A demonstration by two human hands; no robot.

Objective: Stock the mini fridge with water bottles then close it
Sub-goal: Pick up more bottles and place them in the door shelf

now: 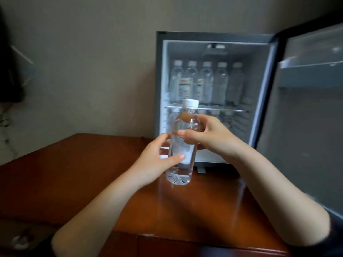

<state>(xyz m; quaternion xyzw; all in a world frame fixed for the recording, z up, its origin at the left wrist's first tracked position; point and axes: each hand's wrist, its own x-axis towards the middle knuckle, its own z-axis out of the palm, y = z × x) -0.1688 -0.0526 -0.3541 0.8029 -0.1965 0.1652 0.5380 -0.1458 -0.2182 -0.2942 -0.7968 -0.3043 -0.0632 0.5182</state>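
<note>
1. Your bare forearms reach in over the glossy red-brown wooden table (83,173), which fills the near foreground.
2. Your left hand (157,160) wraps the lower part of the water bottle (182,143), with the thumb across the front.
3. Your right hand (209,138) pinches the bottle's upper body, fingers curled round it.
4. The bottle is upright in the air, above the table and just in front of the open fridge (159,80). It is not inside yet.
5. The bottle is clear smooth plastic, round, with a ribbed white cap (190,103). No label is visible.
6. Five bottles (206,82) already stand in a row on the wire shelf (222,110). Anything below the shelf is too blurred to make out.
7. The step looks like loading, partway through stocking.
8. Next move: carry the bottle forward into a free spot and keep it upright so it clears the shelf edge.
9. The door (306,127) is swung wide to your right and is yet to be closed.
</note>
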